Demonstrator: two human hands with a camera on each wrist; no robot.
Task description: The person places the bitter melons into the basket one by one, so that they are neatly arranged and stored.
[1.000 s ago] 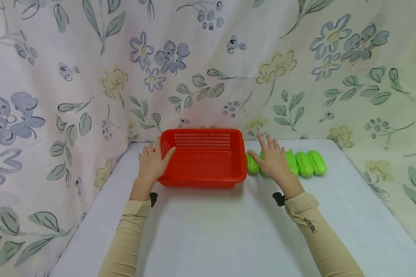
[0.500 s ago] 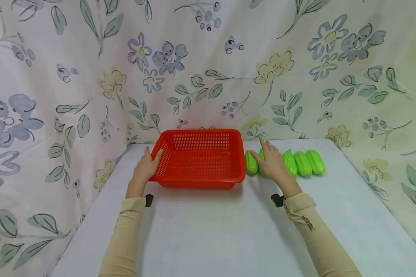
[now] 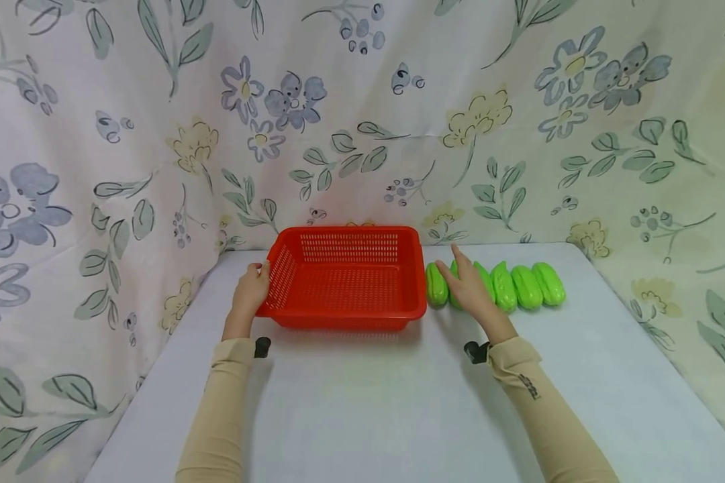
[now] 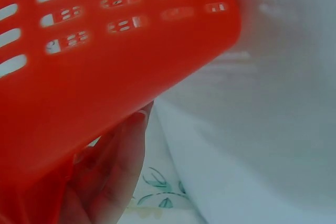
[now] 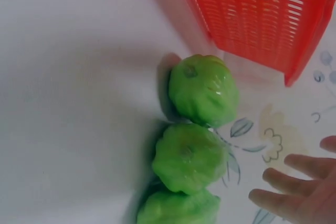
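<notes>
My left hand (image 3: 250,288) grips the left rim of a red plastic basket (image 3: 344,314) with slotted walls. In the left wrist view, its fingers (image 4: 123,161) lie beneath the rim of the basket (image 4: 105,87). Right of the basket is a row of shiny green, ribbed, gourd-like vegetables (image 3: 505,288). Over the left part of that row hovers my right hand (image 3: 472,290), fingers spread and holding nothing, partly hiding some of them. The right wrist view shows the vegetables (image 5: 203,90) end-on, with the hand (image 5: 307,188) beside them.
A white-covered table (image 3: 362,402) carries everything. Behind it and along the sides hangs a floral curtain (image 3: 362,94). The basket stands near the table's back edge, its right wall close to the first vegetable.
My left hand has moved from above the basket's left side out and down onto its rim, taking hold. My right hand has lowered slightly and shifted a little left.
</notes>
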